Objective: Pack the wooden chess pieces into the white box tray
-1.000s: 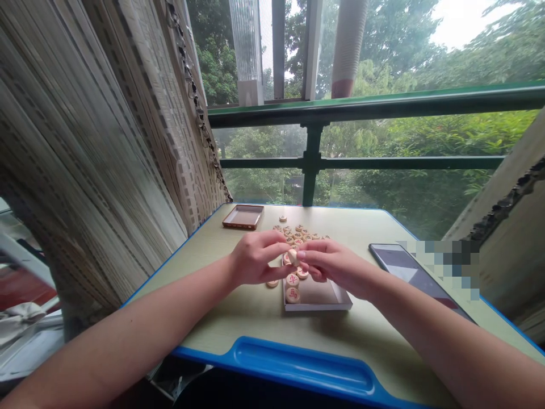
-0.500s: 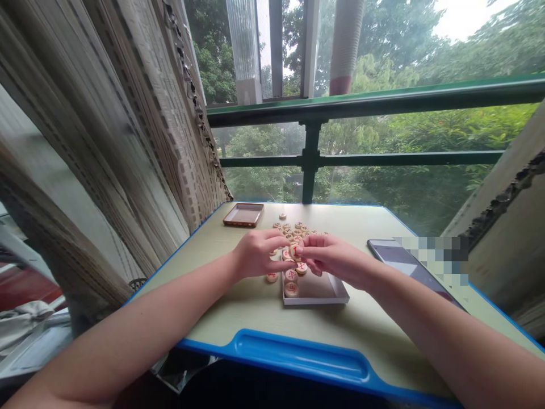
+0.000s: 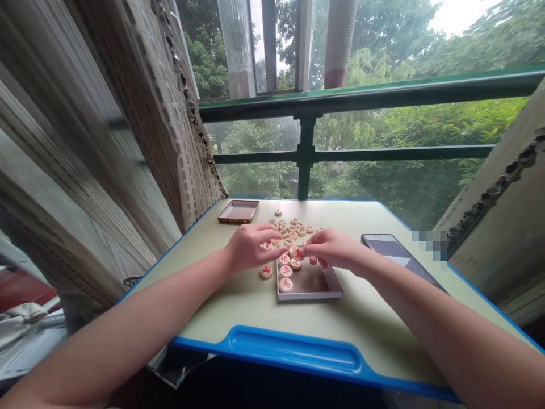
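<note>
Disc (image 3: 298,254) sits between right hand (image 3: 334,248), pinching it, and loosely spread left hand (image 3: 249,246).

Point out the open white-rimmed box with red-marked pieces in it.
In the head view, the white-rimmed box sits on the table just right of centre, below the right hand and beyond the blue groove.

Left forearm (image 3: 157,312) slants up from lower left; left hand (image 3: 249,248) just left of centre, back up, thumb and fingers parted. Right forearm (image 3: 426,309) rises from lower right, right hand (image 3: 338,250) pinching right of centre.
</note>
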`<state>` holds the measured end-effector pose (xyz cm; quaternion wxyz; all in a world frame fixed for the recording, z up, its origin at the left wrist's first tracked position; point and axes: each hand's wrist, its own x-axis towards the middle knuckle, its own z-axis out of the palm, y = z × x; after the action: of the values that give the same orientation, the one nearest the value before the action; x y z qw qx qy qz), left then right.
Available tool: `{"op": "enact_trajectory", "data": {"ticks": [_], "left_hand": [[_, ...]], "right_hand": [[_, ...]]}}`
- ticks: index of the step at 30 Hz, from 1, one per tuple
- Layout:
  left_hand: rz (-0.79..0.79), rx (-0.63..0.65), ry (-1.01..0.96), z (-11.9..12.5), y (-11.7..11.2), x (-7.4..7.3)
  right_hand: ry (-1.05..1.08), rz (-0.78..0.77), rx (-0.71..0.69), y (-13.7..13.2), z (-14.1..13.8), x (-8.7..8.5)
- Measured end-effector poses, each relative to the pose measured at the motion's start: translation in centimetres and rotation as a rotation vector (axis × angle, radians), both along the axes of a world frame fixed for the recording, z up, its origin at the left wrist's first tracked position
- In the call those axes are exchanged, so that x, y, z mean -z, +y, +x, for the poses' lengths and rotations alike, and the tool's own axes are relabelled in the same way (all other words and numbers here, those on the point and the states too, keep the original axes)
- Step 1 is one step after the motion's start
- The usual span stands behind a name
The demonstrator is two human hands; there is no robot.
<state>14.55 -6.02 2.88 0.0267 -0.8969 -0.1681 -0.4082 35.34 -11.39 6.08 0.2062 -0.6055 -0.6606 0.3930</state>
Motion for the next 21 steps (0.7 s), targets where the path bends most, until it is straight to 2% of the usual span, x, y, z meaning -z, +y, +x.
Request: {"op": "enact_trajectory", "data": {"ticks": [3,8,17,21], "left_hand": [[-0.062,-0.053,0.019,-0.4,0.8,0.2],[-0.149,-0.018,0.076,-0.4,1.3,0.5],[-0.138,-0.011,0.074,-0.4,0.9,0.3],[-0.134,-0.003,0.081,-0.4,0.9,0.2]], "right_hand": [[-0.116,0.069,-0.014,-0.2,-0.4,0.2],[-0.406,0.243,-0.098,-0.2,-0.9,0.5],[-0.533,0.345,-0.222,-1.1,-0.9,-0.2],[-0.627,0.416,-0.276,-1.3,-1.0,0.0]]}}
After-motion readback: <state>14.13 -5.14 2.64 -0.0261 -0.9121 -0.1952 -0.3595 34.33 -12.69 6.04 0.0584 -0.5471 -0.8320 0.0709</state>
